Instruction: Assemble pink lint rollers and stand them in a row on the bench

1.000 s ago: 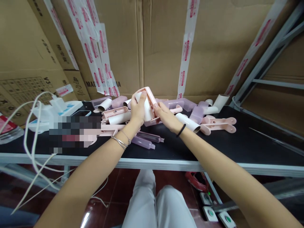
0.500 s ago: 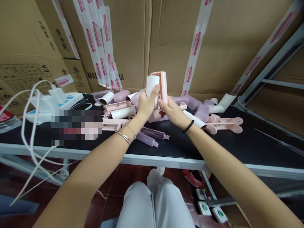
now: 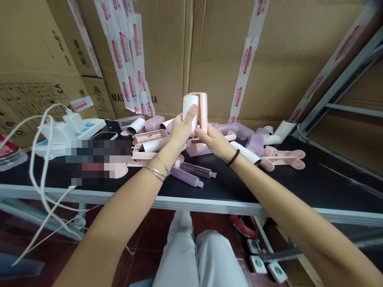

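Note:
Above the black bench, my left hand (image 3: 183,129) is wrapped round a white tube-like casing (image 3: 189,107), its thumb lying along the near side. Close against it on the right stands a pink plastic housing (image 3: 203,109), gripped low down by my right hand (image 3: 214,139). Both pieces are upright, side by side and partly touching; how they meet at the lower end is hidden by my fingers. Below my hands lie two translucent purple pieces with narrow tips, one (image 3: 187,177) in front of the other (image 3: 199,170).
More white tubes (image 3: 245,152), pink forked parts (image 3: 284,158) and purple pieces (image 3: 257,140) lie scattered over the bench (image 3: 233,187). A power strip (image 3: 86,129) with white cables stands at the left. Cardboard (image 3: 221,59) rises behind, and a metal frame (image 3: 338,75) stands right.
The white casing and pink housing have come slightly closer together and shifted a little left in the view. Both hands keep their grip. My legs have moved below the bench.

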Available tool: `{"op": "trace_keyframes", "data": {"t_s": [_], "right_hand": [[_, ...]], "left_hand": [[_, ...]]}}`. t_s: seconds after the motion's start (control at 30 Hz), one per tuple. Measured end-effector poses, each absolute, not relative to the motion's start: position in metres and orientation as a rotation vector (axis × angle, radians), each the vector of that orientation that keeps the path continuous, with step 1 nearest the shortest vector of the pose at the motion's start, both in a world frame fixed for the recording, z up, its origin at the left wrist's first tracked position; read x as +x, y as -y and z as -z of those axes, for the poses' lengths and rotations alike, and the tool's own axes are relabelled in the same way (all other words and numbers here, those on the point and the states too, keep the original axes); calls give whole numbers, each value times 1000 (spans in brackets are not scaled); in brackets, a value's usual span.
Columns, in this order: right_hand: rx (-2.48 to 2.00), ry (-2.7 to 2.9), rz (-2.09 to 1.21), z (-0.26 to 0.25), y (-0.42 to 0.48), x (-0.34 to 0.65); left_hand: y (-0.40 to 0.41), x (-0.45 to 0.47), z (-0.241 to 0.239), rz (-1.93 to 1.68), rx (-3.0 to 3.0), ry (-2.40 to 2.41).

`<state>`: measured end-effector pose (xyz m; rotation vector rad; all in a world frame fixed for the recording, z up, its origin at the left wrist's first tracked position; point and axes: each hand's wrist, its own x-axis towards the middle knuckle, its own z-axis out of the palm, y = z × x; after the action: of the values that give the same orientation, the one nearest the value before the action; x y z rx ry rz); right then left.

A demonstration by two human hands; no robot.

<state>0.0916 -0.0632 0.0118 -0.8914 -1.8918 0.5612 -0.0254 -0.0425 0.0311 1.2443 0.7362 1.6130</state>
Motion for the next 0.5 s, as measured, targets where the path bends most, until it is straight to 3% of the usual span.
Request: {"op": "trace_keyframes", "data": {"t_s": [0.5], "right_hand": [[-967, 1944, -304, -12, 68, 90]], "left_hand": [[39, -29, -30, -1658, 1323, -742]]}}
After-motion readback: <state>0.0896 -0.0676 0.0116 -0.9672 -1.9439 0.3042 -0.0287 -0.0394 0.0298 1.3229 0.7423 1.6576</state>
